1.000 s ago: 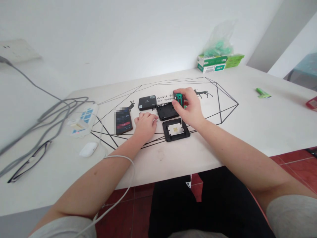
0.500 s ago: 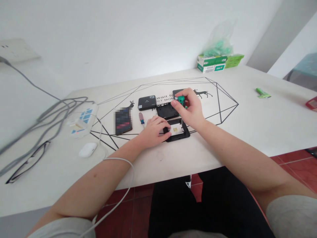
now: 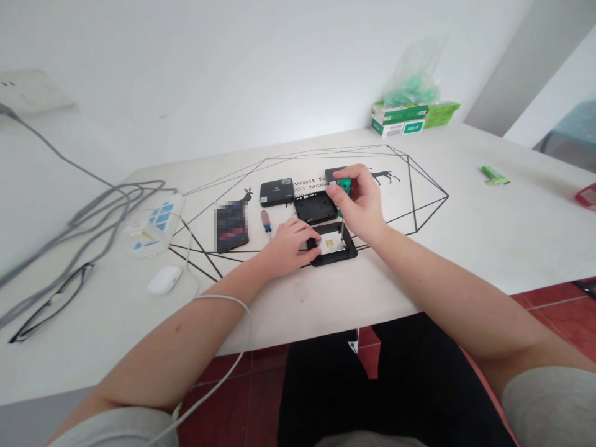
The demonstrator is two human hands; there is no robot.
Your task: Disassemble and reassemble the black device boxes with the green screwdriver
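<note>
My left hand (image 3: 292,247) has its fingers closed on the left edge of a black frame (image 3: 350,253), which lies on the table around a silver plate (image 3: 331,243) with a small gold square. In my right hand (image 3: 362,202) is a green-handled screwdriver (image 3: 344,185), held upright, its shaft reaching down to the plate's right edge. Just behind the frame lies an open black shell (image 3: 316,208). A closed black case (image 3: 276,192) sits further left, and a dark case (image 3: 332,174) is partly hidden behind my right hand.
A second screwdriver (image 3: 266,222) and a phone (image 3: 232,226) lie left of centre. Further left are a white earbud case (image 3: 164,280), glasses (image 3: 53,304), cables and a power strip (image 3: 161,223). Green boxes (image 3: 399,114) with a plastic bag stand by the wall; a green packet (image 3: 495,176) lies right.
My right hand and the top of the screwdriver have shifted slightly to the right. My left hand remains at the frame.
</note>
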